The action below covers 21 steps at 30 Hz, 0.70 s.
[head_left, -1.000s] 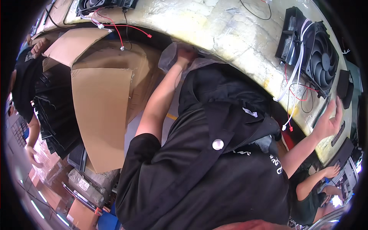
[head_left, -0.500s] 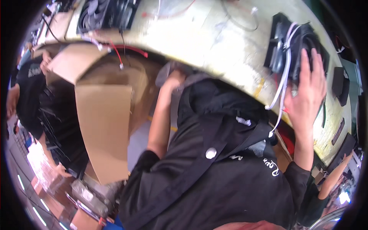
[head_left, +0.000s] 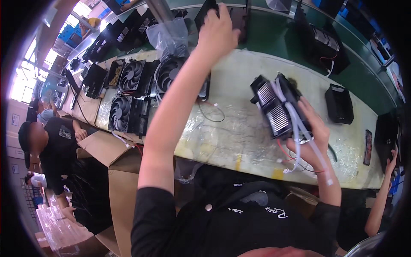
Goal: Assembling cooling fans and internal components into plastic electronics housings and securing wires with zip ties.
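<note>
My right hand point(head_left: 317, 136) grips the near right side of a black housing point(head_left: 276, 107) with silver slatted grilles, tilted over the worktable point(head_left: 222, 137). White cables point(head_left: 294, 120) run across the housing and hang down over my wrist, with thin red and black wires below. Whether its base touches the table I cannot tell. My left hand point(head_left: 217, 36) reaches over the far edge of the table, fingers apart, at a black panel-like part point(head_left: 239, 21) on the green surface beyond. Its fingertips overlap the dark part, and contact is unclear.
Black fans point(head_left: 170, 70) in frames stand at the left of the table, near a clear plastic bag point(head_left: 168, 36). An empty-looking black box point(head_left: 339, 104) and a dark flat strip point(head_left: 367, 147) lie at right. An opened carton point(head_left: 124, 197) and a co-worker point(head_left: 53, 137) are at left.
My left hand has gone from below the table's near edge to its far side. The housing, earlier lying under my open right hand, is now gripped and tilted. The view has swung up toward the table.
</note>
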Each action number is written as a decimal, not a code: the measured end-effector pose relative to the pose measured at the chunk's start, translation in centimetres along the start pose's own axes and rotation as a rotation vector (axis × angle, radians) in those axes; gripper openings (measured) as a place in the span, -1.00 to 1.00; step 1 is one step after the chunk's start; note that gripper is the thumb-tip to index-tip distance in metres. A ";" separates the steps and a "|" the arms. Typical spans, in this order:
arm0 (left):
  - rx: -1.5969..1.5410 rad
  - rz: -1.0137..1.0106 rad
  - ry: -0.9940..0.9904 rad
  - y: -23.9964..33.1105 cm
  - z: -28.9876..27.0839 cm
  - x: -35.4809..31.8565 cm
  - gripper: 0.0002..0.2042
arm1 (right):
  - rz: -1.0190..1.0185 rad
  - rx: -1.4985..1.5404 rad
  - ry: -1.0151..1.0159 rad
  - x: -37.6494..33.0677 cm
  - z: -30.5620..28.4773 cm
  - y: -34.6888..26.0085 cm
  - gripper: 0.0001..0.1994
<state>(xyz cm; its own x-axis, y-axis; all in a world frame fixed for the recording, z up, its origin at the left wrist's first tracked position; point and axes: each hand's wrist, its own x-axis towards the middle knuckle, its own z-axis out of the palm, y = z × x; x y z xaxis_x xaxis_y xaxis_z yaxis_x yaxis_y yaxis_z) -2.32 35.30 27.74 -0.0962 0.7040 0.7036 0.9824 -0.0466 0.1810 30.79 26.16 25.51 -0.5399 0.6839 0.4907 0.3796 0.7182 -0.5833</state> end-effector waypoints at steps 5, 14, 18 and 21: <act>0.368 -0.477 -0.565 -17.5 12.4 10.8 -0.18 | 0.506 0.755 0.329 -4.0 -2.8 2.9 -0.15; -1.086 -1.342 -0.642 -16.0 14.7 11.8 -0.24 | 0.612 1.738 0.666 -9.7 -2.6 5.4 -0.30; -1.599 -1.290 -0.521 -9.9 16.8 8.9 -0.60 | 0.465 2.112 0.546 -10.5 -1.1 5.0 -0.24; -1.777 -1.164 -0.391 -8.9 17.0 8.8 -0.76 | 0.511 2.112 0.658 -11.3 -0.7 3.3 -0.15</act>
<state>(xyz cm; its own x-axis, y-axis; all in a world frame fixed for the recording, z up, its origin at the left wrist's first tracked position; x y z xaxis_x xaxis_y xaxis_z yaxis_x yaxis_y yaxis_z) -9.19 54.00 20.65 -0.1258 0.9556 -0.2665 -0.6468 0.1247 0.7524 38.68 20.89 18.51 -0.2785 0.9588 -0.0563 -0.9537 -0.2830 -0.1018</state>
